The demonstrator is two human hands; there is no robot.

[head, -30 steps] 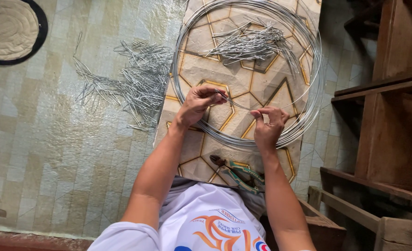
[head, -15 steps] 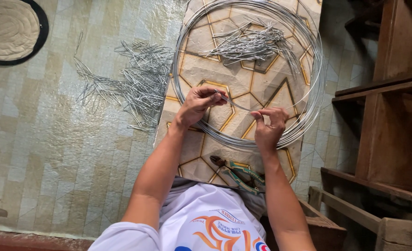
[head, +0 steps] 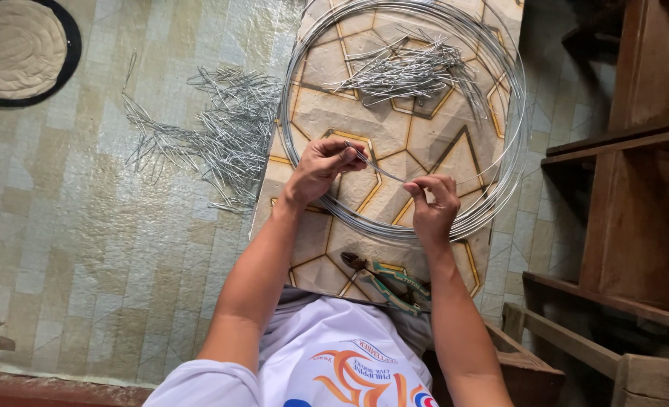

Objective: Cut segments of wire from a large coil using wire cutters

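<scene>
My left hand (head: 322, 169) and my right hand (head: 432, 205) each pinch one end of a short piece of grey wire (head: 380, 169), held over a patterned board (head: 365, 113). A large coil of grey wire (head: 500, 166) lies on that board around both hands. Inside the coil, at the far side, rests a heap of cut wire pieces (head: 410, 71). A second, bigger heap of bent wire pieces (head: 214, 132) lies on the floor to the left of the board.
Green-handled pliers (head: 387, 279) lie on the board near my lap. A round woven mat (head: 18, 49) sits at the far left on the tiled floor. Dark wooden furniture (head: 636, 188) stands along the right side.
My hands have drawn a little apart, and the short wire between them now shows stretched out. The coil and the heaps have not moved.
</scene>
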